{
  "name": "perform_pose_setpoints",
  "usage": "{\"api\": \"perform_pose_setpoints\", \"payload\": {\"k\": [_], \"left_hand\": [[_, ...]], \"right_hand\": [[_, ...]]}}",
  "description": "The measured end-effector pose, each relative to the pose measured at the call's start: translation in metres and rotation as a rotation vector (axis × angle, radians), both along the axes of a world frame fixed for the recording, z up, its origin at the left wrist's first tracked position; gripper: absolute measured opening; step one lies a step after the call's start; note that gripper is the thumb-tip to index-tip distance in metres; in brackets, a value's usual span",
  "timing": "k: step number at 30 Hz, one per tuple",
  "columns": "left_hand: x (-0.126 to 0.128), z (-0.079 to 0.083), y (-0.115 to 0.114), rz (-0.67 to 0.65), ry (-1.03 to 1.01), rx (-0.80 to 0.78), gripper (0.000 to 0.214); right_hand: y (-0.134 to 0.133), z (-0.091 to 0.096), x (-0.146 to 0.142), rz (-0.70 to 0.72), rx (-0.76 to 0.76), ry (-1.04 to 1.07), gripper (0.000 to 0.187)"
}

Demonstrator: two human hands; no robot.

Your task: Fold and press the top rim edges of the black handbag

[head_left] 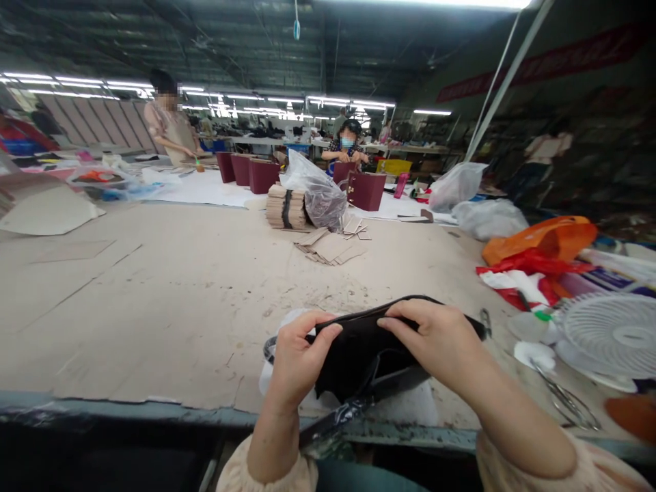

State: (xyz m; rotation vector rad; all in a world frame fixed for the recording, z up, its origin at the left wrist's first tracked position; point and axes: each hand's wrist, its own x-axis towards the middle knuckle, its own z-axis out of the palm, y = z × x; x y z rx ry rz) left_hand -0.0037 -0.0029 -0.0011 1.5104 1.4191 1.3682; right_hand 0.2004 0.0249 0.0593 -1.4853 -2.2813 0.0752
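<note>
A black bag (348,359) lies at the table's front edge, its mouth spread so that the dark inside shows. My left hand (302,352) pinches the rim on the left between thumb and fingers. Farther right along the same rim, my right hand (435,335) has thumb and fingertips closed on the edge. A metal ring or clasp (485,322) sticks out at the bag's right end. White sheeting (410,404) shows beneath the bag. The fingers behind the rim are partly hidden.
Ahead stand a banded stack of cardboard pieces (279,207), loose cardboard pieces (328,249) and maroon bags (366,191). To the right are a white fan (615,335), scissors (568,403) and an orange plastic bag (543,239). Two co-workers (171,130) are across the table.
</note>
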Motion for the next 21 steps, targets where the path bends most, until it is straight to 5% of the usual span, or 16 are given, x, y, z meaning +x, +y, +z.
{"api": "perform_pose_setpoints", "payload": {"k": [15, 21], "left_hand": [[0.0005, -0.0023, 0.0022, 0.031, -0.061, -0.075, 0.013], [0.0020, -0.0037, 0.0028, -0.037, -0.183, 0.095, 0.033]], "right_hand": [[0.0077, -0.0090, 0.0036, -0.066, 0.010, 0.013, 0.022], [0.0081, -0.0087, 0.0058, -0.102, -0.025, 0.000, 0.022]]}}
